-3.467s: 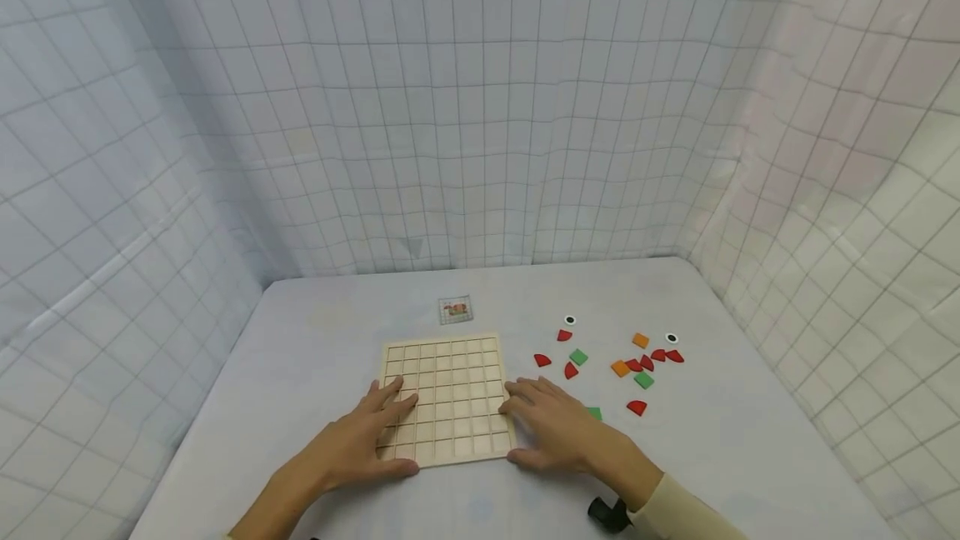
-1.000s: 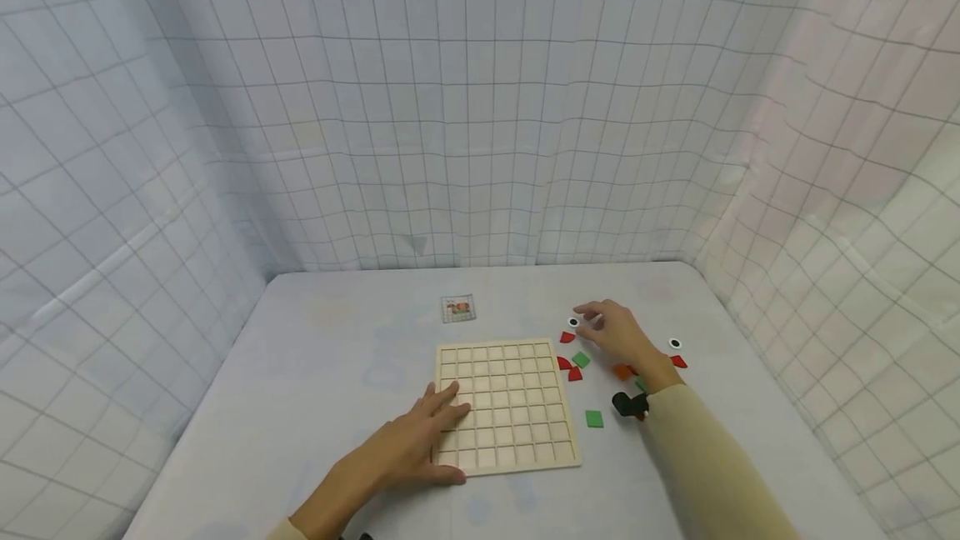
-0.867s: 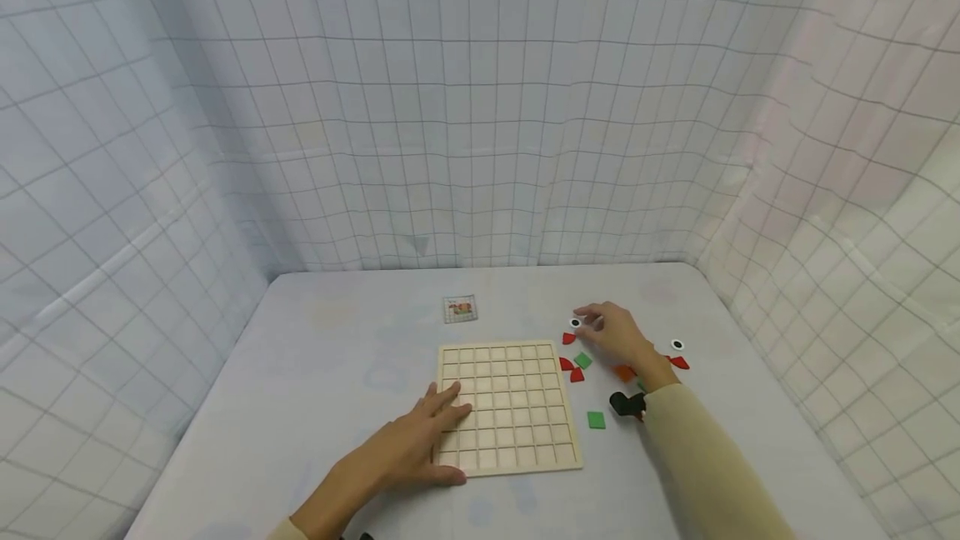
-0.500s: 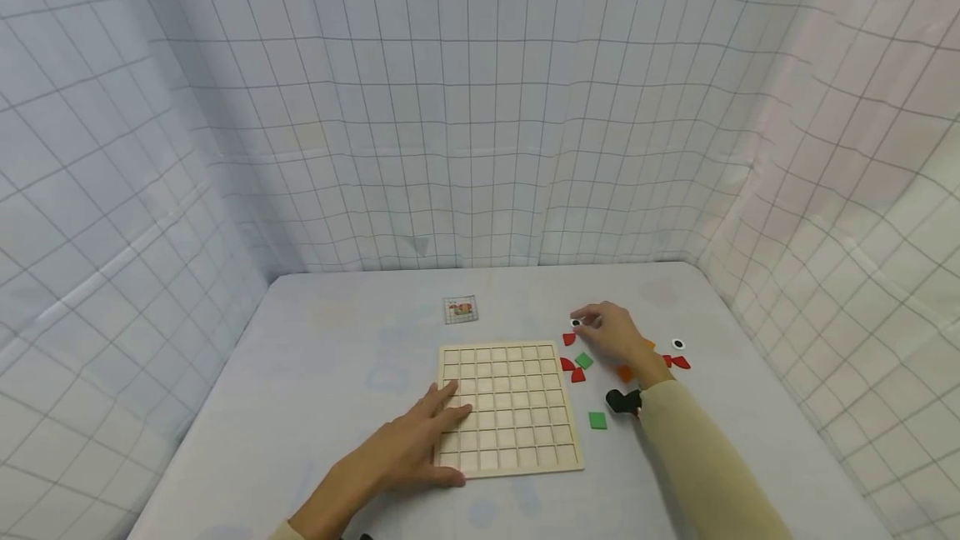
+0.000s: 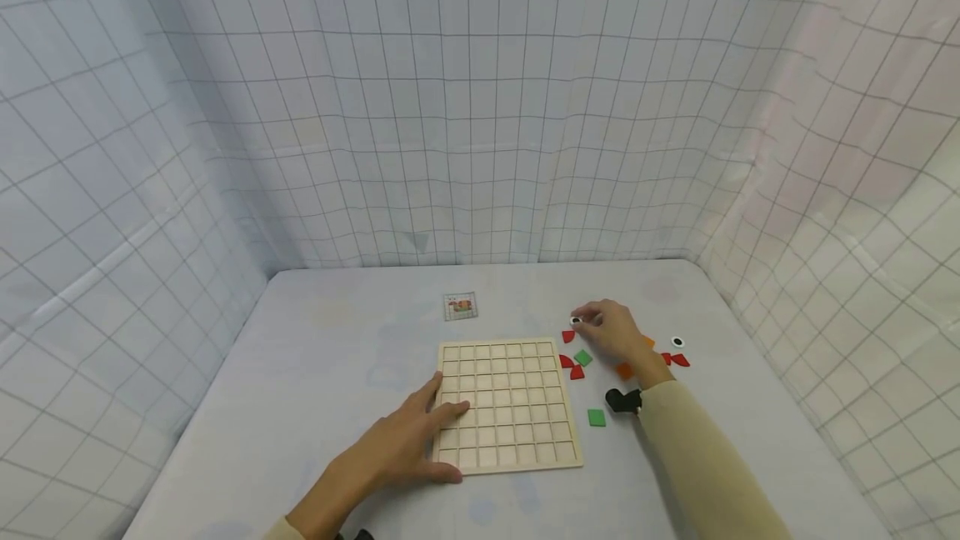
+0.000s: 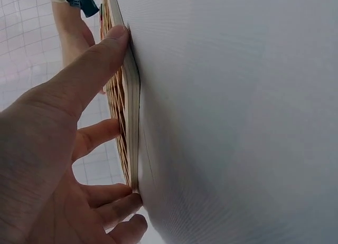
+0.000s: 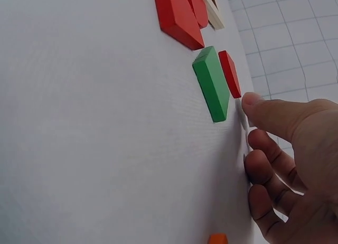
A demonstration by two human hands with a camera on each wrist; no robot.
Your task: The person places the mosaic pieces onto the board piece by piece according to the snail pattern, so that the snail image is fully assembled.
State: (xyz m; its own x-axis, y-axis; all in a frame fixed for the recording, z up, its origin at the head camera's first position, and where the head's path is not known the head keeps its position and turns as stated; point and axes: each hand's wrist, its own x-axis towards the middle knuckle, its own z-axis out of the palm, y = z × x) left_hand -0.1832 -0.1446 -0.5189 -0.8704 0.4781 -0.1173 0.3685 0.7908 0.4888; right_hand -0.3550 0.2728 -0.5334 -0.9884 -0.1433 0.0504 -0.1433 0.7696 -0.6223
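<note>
My left hand rests at the left side of a pale wooden grid board, its fingers spread. In the left wrist view the thumb lies along the board's edge, one fingertip touches the grid, and other fingertips meet the side edge. My right hand is at the right, past the board's far right corner. Its thumb and index finger pinch a small white disc with a black centre, lying on the table. In the right wrist view the disc is mostly hidden, with a green square near the thumb.
Red quarter-round pieces and a green square tile lie right of the board. Orange tiles are partly under the right wrist. Another white disc lies farther right. A picture card lies behind the board.
The board has shifted right with my left hand. My right hand has left the board's edge and reached to the white disc, its fingers closing in. One left finger has drawn back to the board's side edge.
</note>
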